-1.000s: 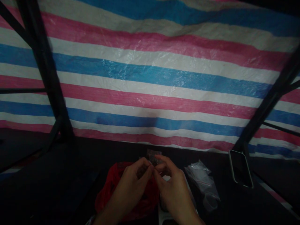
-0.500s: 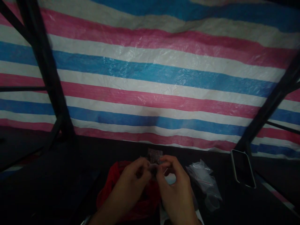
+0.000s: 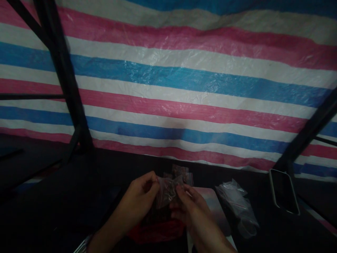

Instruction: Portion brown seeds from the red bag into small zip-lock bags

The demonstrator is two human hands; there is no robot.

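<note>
My left hand (image 3: 140, 196) and my right hand (image 3: 191, 207) meet low in the middle of the view. Both pinch a small clear plastic bag (image 3: 167, 189) held between them, the left at its upper left corner, the right at its right side. Something dark shows inside the bag; I cannot make it out. Below the hands lies a red plastic bag (image 3: 155, 230), partly hidden by them. More small bags (image 3: 181, 173) lie just beyond the fingers on the dark table (image 3: 79, 196).
A heap of clear plastic bags (image 3: 235, 203) lies right of my hands. A phone (image 3: 283, 191) leans against a black frame post at the far right. A pale flat sheet (image 3: 213, 211) lies under my right hand. A striped tarp (image 3: 184, 88) hangs behind, with another black post (image 3: 65, 77) at left.
My hands have drawn apart a little and the clear bag now shows spread between them. The view has shifted, so everything sits slightly further right and the red bag lower.
</note>
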